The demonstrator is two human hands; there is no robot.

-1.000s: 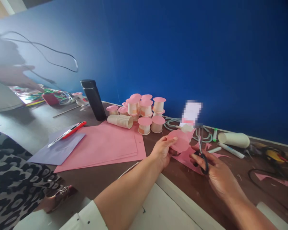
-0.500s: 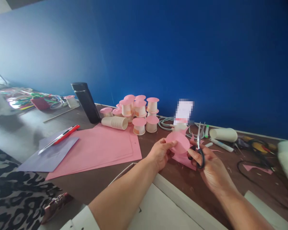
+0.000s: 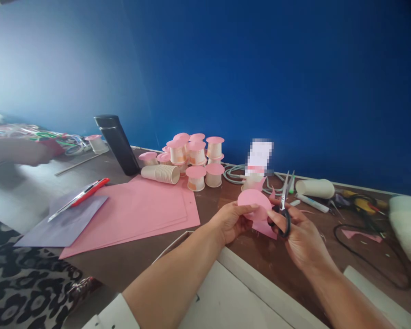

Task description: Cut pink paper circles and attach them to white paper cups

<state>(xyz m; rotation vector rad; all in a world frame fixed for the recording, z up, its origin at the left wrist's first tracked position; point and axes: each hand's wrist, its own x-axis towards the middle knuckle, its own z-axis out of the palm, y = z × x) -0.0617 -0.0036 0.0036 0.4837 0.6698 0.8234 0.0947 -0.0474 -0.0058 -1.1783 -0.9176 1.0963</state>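
Note:
A round pink paper disc (image 3: 252, 201) is pinched between the thumb and fingers of my left hand (image 3: 235, 221). My right hand (image 3: 299, 230) has its fingers through the black handles of a pair of scissors (image 3: 285, 205), whose blades point up and away, slightly apart. The right thumb and fingertip sit at the disc's right edge. Beneath the disc lies a pink paper scrap (image 3: 265, 229) on the brown table (image 3: 253, 256). Behind it is a paper cup (image 3: 251, 183), partly hidden by scraps.
Paper cups with pink disc tops (image 3: 196, 172) stand stacked near the wall. Left lie nested cups (image 3: 160, 174), pink sheets (image 3: 133, 214), a red cutter (image 3: 85, 196) and a black flask (image 3: 118, 144). A black cable (image 3: 363, 269) curls at the right. A blurred co-worker's arm (image 3: 17, 151) crosses far left.
My view has shifted slightly. The disc has turned a little in my fingers, and the right fingertips are closer to its edge. A co-worker's arm has come in from the far left.

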